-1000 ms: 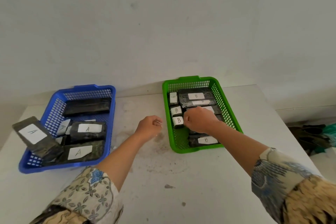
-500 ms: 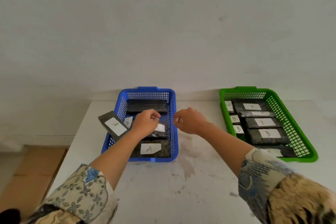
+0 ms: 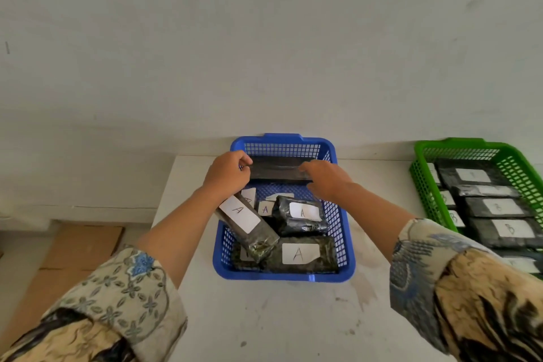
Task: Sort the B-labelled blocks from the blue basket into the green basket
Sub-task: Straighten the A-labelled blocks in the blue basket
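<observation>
The blue basket (image 3: 343, 232) stands mid-table and holds several dark wrapped blocks with white A labels, such as one at the front (image 3: 299, 256) and one leaning over the left rim (image 3: 244, 220). At the basket's far end lies a long dark block (image 3: 277, 170) with no label showing. My left hand (image 3: 227, 172) grips its left end and my right hand (image 3: 326, 178) holds its right end. The green basket (image 3: 423, 182) at the right edge holds several B-labelled blocks (image 3: 505, 229).
The white table (image 3: 279, 317) ends at its left edge near the basket; brown cardboard (image 3: 73, 253) lies on the floor beyond it. A pale wall rises right behind both baskets. Patterned sleeves cover my forearms in the foreground.
Both hands moved from the green basket over to the blue basket and reached its far end, closing on the long dark block. The view swung left, pushing the green basket to the right edge.
</observation>
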